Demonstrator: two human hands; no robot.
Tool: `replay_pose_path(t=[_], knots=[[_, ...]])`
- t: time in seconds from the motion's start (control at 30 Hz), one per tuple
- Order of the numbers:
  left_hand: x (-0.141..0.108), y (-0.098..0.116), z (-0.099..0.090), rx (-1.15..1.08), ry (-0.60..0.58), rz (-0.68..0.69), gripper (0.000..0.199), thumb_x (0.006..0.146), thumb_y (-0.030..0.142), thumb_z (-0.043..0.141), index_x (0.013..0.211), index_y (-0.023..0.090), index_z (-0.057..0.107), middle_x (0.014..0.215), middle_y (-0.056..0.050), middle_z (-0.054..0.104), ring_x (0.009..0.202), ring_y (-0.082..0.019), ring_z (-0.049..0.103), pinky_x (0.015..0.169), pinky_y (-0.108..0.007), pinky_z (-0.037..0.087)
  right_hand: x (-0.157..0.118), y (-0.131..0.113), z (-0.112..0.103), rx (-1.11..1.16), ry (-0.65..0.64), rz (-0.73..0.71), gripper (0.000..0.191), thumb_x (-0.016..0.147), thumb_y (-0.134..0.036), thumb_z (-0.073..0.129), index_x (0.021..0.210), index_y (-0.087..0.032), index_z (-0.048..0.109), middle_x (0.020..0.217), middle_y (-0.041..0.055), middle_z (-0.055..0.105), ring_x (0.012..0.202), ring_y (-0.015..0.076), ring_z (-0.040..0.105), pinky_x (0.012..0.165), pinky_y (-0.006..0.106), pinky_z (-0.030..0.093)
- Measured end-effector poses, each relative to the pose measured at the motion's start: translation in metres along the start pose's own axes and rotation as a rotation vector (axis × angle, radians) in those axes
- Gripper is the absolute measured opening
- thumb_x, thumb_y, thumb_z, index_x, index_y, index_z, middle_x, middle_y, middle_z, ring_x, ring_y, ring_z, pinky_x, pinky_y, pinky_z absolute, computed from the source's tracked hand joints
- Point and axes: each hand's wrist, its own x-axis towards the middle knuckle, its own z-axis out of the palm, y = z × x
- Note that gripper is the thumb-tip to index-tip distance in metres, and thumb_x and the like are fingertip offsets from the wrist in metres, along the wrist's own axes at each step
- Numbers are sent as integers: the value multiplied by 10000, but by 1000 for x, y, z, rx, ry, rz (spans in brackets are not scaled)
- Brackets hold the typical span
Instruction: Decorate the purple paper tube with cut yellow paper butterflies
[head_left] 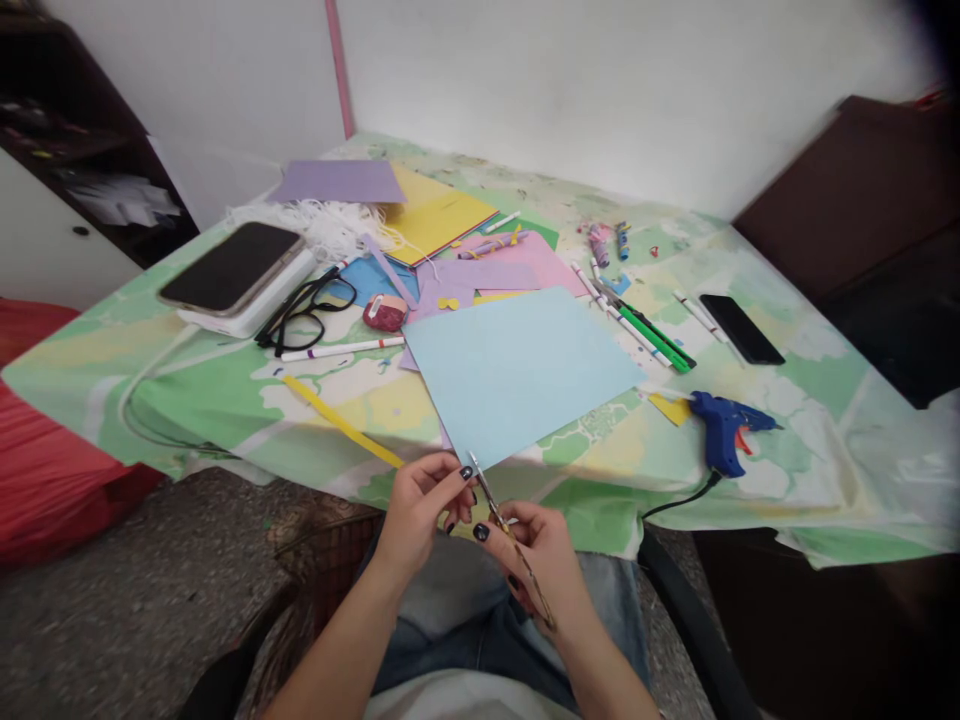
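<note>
My right hand (536, 565) is closed on a pair of scissors (499, 512), whose blades point up and away from me. Close to the blades, my left hand (427, 505) is pinched, its thumb and finger beside the metal; what it grips is too small to make out. Both hands are at the table's front edge, above my lap. Just beyond the scissor tips lies a light blue sheet (525, 370), flat on the patterned tablecloth. Left of my left hand, a yellow paper strip (341, 420) lies on the cloth.
Behind the blue sheet are purple, pink and yellow papers (442, 215) and white yarn (322, 230). A phone (232, 265) and black glasses (304, 315) lie left. Green-handled scissors (649, 335), markers, another phone (741, 328) and a blue glue gun (724, 430) lie right.
</note>
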Motion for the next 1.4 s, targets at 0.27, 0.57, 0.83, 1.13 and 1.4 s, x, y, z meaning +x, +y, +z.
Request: replay_pose_path(t=[0.27,0.57,0.83,1.13,1.4], knots=[[-1,1,-3,130,40,94,172,731,270,703,683,124,624,503,5,580,430,-85,521,393,-156,360,1,2,-3,-1,-63,-32,419,616,-500,750,711,-167,514,359,-133,353,259,9,219,253,135,200],[-2,9,-3,76,99,142,159,746,264,683,711,131,605,574,-3,612,424,-94,545,364,-170,359,-12,-16,-35,-169,-162,18,387,603,-452,780,698,-162,542,381,-107,401,270,12,238,255,139,167],[-1,7,-8,-9,114,150,138,756,244,672,736,133,593,586,6,613,418,-83,536,354,-164,355,-7,-68,-52,-409,-284,-73,349,673,-478,709,728,-147,609,362,-76,443,255,38,292,259,156,197],[0,9,-8,1,122,112,157,736,266,694,722,127,621,573,-15,636,415,-95,542,348,-166,356,12,-76,-39,-411,-296,-77,347,685,-475,700,682,-150,581,312,-85,410,236,41,296,272,152,163],[-2,4,4,-7,48,-33,169,665,271,743,682,122,665,440,3,576,329,-70,460,334,-159,320,7,-38,-29,-38,150,-243,354,686,-454,708,793,-171,524,587,-13,649,244,45,386,259,175,241]])
